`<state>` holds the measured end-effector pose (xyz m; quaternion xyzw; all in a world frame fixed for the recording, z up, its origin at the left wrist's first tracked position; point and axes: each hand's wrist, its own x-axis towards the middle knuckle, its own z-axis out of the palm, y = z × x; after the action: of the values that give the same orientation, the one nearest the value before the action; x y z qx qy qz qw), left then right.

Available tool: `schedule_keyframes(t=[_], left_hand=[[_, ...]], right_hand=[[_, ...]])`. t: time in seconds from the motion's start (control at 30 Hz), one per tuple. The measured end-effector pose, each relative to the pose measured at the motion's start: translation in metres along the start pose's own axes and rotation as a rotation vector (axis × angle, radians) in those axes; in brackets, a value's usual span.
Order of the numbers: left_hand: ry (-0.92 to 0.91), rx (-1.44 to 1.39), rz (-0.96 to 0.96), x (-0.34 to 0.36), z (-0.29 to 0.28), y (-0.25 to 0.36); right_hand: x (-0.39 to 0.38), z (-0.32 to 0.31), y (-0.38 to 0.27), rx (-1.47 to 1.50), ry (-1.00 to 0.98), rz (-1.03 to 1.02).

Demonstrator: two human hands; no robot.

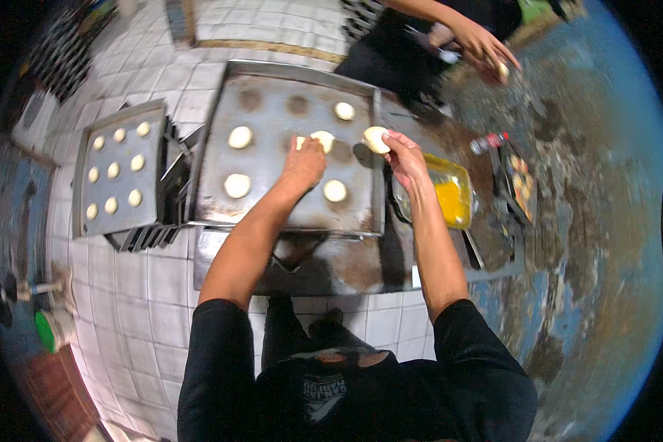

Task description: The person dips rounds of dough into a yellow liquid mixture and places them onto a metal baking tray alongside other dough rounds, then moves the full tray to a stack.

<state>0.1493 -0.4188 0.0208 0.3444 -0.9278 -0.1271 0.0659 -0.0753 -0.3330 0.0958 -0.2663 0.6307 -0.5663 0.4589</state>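
Dough ball [376,140] pinched in right hand [406,158]; left hand [305,162] (grip unclear) over tray [272,125].

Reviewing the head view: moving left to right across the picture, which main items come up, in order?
Smaller tray → larger tray → right hand holding a dough piece → container with yellow contents → red-capped bottle.

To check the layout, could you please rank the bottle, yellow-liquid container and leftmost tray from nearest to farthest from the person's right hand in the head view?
1. Yellow-liquid container: just right of the right hand.
2. Bottle: farther right.
3. Leftmost tray: left, past the large tray.
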Motion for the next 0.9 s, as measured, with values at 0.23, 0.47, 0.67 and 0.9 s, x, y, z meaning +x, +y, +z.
schedule_keyframes(t=[0.23, 0.47, 0.67, 0.9], left_hand=[[0.021, -1.832, -0.29, -0.058, -0.014, 0.222], [0.21, -1.259, -0.226, -0.134, 0.06, 0.342], [0.034, -1.329, -0.455, -0.144, 0.062, 0.42], [-0.113, -1.194, -0.501, -0.18, 0.14, 0.386]], right_hand=[[-0.177, -0.069, 0.026, -0.229, 0.076, -0.266], [-0.295, -0.159, 0.123, -0.129, 0.138, -0.14], [-0.338, -0.21, 0.142, 0.229, 0.099, -0.098], [-0.35, -0.235, 0.121, -0.359, 0.202, -0.142]])
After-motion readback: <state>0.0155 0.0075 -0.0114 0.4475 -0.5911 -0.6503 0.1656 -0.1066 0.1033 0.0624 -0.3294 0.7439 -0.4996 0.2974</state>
